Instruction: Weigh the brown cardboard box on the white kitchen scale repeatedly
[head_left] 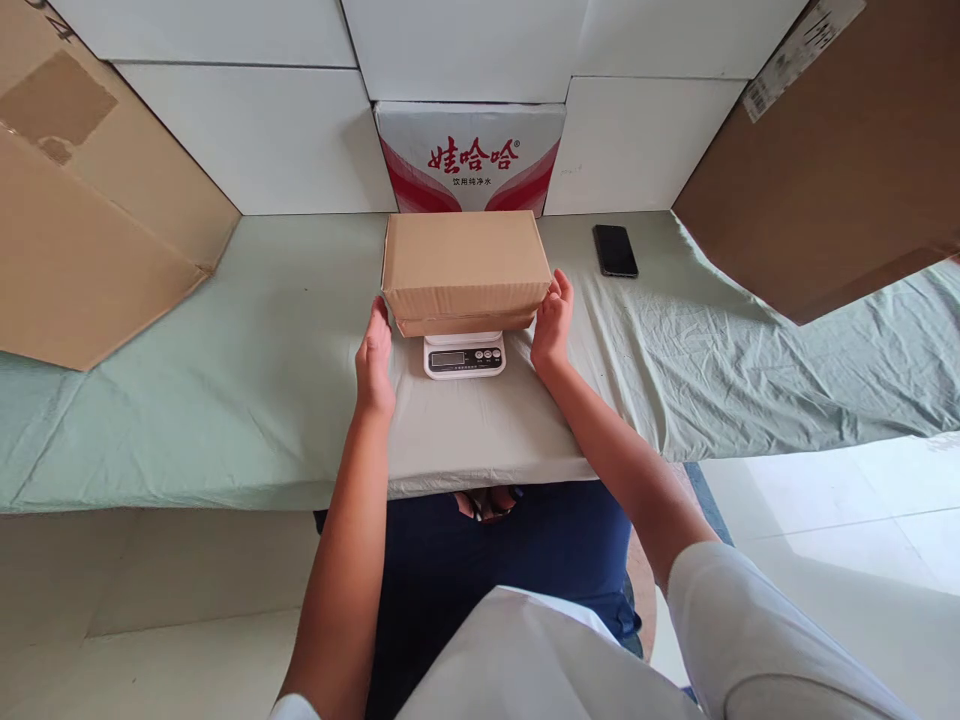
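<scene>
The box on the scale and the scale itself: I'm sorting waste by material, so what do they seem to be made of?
The box looks like plain brown cardboard, matte, with folded edges. The scale under it appears to be white plastic, smooth and slightly glossy, with a grey display window and dark buttons; its top plate is hidden.

The box [465, 265] hides most of the scale [464, 355] — only its front shows, and the little screen is too small to read. Both big side cartons [82, 220] are cut off.
</scene>
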